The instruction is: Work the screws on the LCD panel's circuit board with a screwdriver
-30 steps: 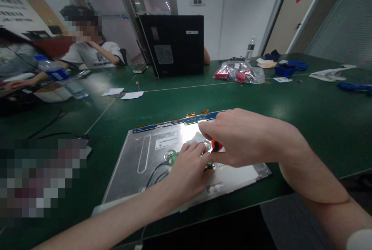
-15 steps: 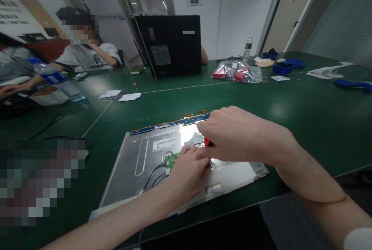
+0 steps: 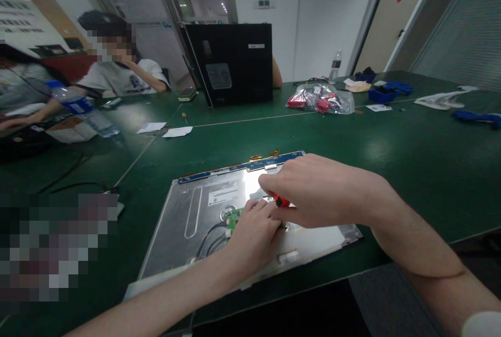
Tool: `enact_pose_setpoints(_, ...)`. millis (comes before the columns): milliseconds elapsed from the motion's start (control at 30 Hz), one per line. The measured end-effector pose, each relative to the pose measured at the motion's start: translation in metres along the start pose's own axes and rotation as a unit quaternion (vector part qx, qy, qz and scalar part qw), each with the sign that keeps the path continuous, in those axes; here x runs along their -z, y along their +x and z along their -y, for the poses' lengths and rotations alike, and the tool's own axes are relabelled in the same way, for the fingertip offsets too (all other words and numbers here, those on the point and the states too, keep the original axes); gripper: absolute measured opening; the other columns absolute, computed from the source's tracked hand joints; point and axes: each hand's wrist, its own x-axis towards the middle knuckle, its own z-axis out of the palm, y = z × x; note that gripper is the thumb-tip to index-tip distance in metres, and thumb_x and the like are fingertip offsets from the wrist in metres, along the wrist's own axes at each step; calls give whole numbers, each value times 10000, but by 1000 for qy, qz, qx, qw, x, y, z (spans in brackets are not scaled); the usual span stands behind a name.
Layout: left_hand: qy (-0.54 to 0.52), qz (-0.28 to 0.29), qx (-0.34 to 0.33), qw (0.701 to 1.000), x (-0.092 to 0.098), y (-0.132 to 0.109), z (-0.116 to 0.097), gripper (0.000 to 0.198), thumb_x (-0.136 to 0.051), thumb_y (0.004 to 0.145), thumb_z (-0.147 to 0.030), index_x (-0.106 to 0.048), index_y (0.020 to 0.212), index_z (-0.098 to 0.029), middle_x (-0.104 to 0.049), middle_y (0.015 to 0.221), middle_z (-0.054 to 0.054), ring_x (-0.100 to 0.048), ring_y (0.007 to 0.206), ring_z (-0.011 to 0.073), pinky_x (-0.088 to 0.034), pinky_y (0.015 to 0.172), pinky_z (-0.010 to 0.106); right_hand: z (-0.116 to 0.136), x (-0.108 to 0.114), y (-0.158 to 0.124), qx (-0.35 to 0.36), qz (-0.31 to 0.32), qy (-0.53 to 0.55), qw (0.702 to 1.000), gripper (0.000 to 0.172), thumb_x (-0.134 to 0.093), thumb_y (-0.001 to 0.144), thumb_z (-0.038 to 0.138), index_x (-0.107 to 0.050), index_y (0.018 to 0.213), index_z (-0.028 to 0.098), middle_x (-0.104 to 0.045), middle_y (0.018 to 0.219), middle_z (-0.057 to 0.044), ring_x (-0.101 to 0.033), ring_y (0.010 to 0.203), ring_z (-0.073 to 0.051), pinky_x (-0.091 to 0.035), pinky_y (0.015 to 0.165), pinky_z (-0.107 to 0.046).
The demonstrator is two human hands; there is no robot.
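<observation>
From the head view, the right hand (image 3: 313, 191) is closed around a red-handled screwdriver (image 3: 281, 201), whose tip points down at the metal back of an LCD panel (image 3: 183, 222). The panel lies flat at the near edge of the green surface (image 3: 391, 159). The left hand (image 3: 252, 232) rests knuckles-up on the panel with its fingers curled beside a small green circuit board (image 3: 234, 216). Whether it pinches anything is hidden. Black cables (image 3: 209, 235) run from that board.

The panel looks thin, stiff and fragile, with slick sheet metal, so it is probably best held by its edges, clear of the blue strip board (image 3: 235, 169).
</observation>
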Motion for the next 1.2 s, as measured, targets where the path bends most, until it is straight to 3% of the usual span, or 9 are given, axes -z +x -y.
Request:
enact_pose_setpoints(467, -1, 19, 4, 1000, 3, -1, 0, 116, -557, 830, -128, -650, 871, -184, -653, 946, 61, -570, 939, 262, -402, 791, 416, -2, -1, -2, 13, -5, 2, 1000, 118, -561, 835, 292, -578, 846, 176, -634, 716, -20, -528, 580, -144, -235, 467, -273)
enact_pose_setpoints(700, 2, 3, -5, 1000, 6, -1, 1, 123, -561, 808, -127, -640, 876, -193, -645, 943, 54, -557, 930, 253, -399, 811, 414, -2, -1, -3, -1, 13, 11, 1000, 145, -560, 848, 311, -580, 902, 177, -640, 750, -28, -536, 600, -140, -239, 480, -271)
enact_pose_setpoints(1000, -8, 5, 12, 1000, 19, -9, 4, 209, -605, 747, -135, -607, 946, -197, -613, 1035, 67, -538, 955, 255, -397, 801, 401, -2, 1, -5, 5, -11, 2, 1000, 141, -551, 860, 320, -568, 884, 182, -622, 713, -12, -502, 559, -130, -221, 464, -258)
enact_pose_setpoints(1200, -18, 2, 31, 999, 31, -16, 10, 218, -618, 768, -173, -611, 982, -213, -610, 972, 47, -538, 909, 238, -377, 787, 388, -1, 2, -6, -2, 2, 9, 1000, 149, -551, 857, 334, -570, 868, 187, -618, 708, -12, -505, 565, -133, -224, 466, -256)
